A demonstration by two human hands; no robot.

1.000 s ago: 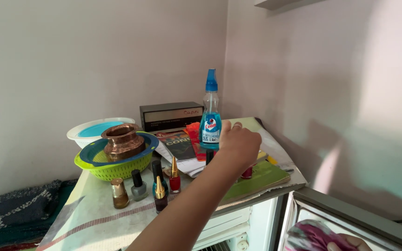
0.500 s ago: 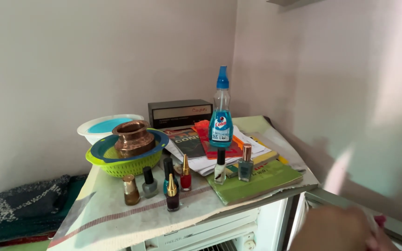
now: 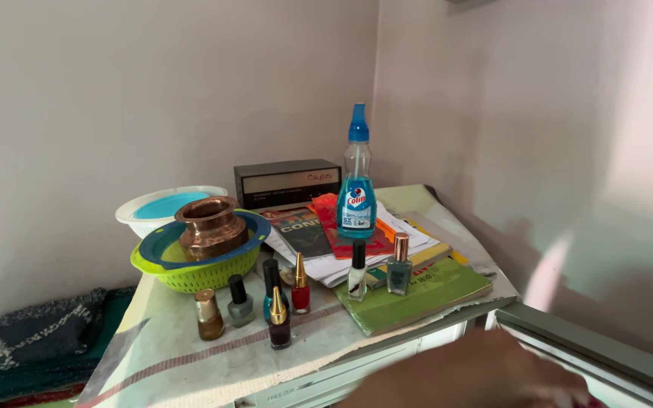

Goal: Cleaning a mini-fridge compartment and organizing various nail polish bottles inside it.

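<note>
So we're looking down at the top of a white fridge (image 3: 357,372), and it's packed. Only one hand (image 3: 478,374) shows, a blurry shape at the bottom edge, low in front of the fridge and just left of the open fridge door (image 3: 591,351). We honestly can't tell which hand it is, or whether the fingers are curled or spread, it's too smeared. Nothing visible in it.

Closest to it is the green notebook (image 3: 425,291) at the front right corner of the top. Two nail polish bottles stand at its near-left end: a pale one with a black cap (image 3: 357,276) and a teal one with a copper cap (image 3: 399,266), side by side, upright.

Behind those there's a messy stack of papers and magazines (image 3: 319,242), and a blue spray bottle (image 3: 357,181) stands upright on it. A dark box-shaped device (image 3: 287,183) sits against the wall behind.

On the left we've got a green colander (image 3: 190,268) with a copper pot (image 3: 209,228) in it, and a white bowl with a blue inside (image 3: 159,208) tucked behind. In front of the colander is a little cluster of five more nail polish bottles (image 3: 266,298), all upright, close together on the plastic sheet (image 3: 183,355) that covers the top. A dark blanket (image 3: 24,340) lies lower down at far left.
</note>
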